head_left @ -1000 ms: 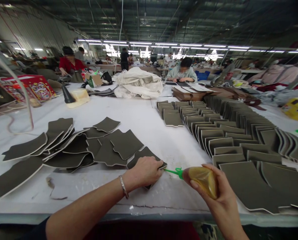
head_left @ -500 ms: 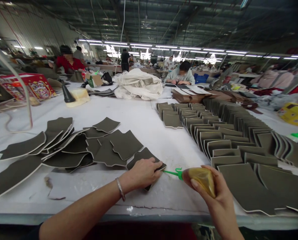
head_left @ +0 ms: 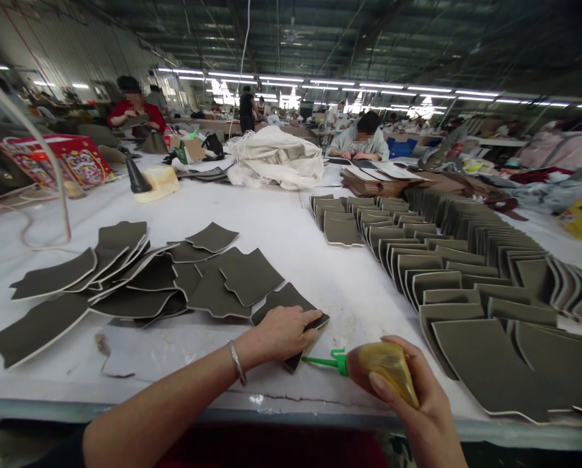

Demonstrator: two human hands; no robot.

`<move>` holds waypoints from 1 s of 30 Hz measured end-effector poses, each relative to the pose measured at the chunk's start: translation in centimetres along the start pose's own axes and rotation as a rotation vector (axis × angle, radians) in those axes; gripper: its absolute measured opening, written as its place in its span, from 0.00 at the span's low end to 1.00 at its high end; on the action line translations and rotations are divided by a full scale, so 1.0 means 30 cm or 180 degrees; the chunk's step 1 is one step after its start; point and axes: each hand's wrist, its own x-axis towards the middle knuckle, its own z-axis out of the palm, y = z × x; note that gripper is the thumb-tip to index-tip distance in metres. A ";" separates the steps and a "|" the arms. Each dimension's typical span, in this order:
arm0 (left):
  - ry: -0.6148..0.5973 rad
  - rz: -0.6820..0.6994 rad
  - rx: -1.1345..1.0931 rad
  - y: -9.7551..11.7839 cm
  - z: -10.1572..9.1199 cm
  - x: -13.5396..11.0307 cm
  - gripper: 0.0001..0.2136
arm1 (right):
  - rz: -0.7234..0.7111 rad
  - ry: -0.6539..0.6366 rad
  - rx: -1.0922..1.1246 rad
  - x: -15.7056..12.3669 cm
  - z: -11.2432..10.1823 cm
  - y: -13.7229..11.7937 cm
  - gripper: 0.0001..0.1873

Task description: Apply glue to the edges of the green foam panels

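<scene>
My right hand (head_left: 424, 383) is wrapped round a squeeze bottle (head_left: 383, 370) of yellow-brown liquid. Its long green nozzle (head_left: 322, 361) points left, with the tip at the lower right edge of a dark olive-grey cut piece (head_left: 283, 298). Across that piece lies my left hand (head_left: 285, 333), fingers spread and resting on its surface, a bracelet round the wrist. The hand hides much of the piece's middle. More pieces of the same sheet material, pale at the edges, lie in a loose overlapping heap (head_left: 147, 283) on the left.
Rows of overlapping cut pieces (head_left: 437, 279) run along the right of the white table (head_left: 251, 211). A white cloth bundle (head_left: 277, 156), a black cone (head_left: 137, 175) and a red patterned box (head_left: 83, 159) stand farther back. Co-workers sit beyond. A pale cable (head_left: 51, 156) rises at left.
My right hand has moved the bottle down and left, so the nozzle tip has gone from the piece's right corner to near its lower corner. My left hand stays on the piece.
</scene>
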 end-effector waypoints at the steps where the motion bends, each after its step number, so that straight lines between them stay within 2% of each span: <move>1: -0.0007 -0.0020 -0.0007 0.001 0.001 0.000 0.23 | 0.0026 0.0022 0.0054 -0.009 0.007 -0.010 0.30; 5: -0.0018 -0.0072 -0.0057 0.004 0.003 -0.002 0.23 | 0.0143 0.0219 0.0207 -0.038 0.025 -0.031 0.30; 10: 0.0001 -0.0097 -0.0094 0.008 0.004 -0.007 0.23 | 0.0231 -0.0001 0.0334 -0.060 0.028 -0.017 0.30; 15: 0.0051 -0.0084 -0.0065 0.008 0.007 -0.006 0.22 | 0.0219 0.0148 0.0276 -0.058 0.023 -0.004 0.30; 20: 0.0059 -0.0077 -0.0084 0.003 0.012 -0.004 0.23 | 0.0198 -0.0124 0.0286 -0.058 0.014 0.004 0.30; 24: 0.0022 -0.0066 -0.0089 0.001 0.016 0.000 0.23 | 0.0161 0.0064 0.0217 -0.048 0.004 0.001 0.30; 30: -0.0010 -0.0109 -0.0123 0.005 0.008 -0.002 0.23 | 0.0167 -0.0086 0.0242 -0.051 0.006 0.017 0.30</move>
